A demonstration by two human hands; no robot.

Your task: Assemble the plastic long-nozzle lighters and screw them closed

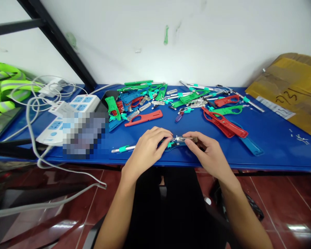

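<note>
Left hand [151, 147], just below the middle of the frame, has thumb and fingers pinched together at thin wires [173, 141]. Right hand [206, 150], just beside it, grips a small clear part [182, 139] between thumb and fingers, over the table's [277, 152] near edge.

From the left: green-yellow straps [7, 83] at the upper left; a white power strip [86, 102] with cables [32, 128], a pixelated patch covering what lies against it; a metal rod [116, 150] with green tape, running toward the left hand; a pile of green, blue and red casings [145, 118] across the upper middle; a taped box [292, 93] at the right edge; white bits [302, 139] below it.
</note>
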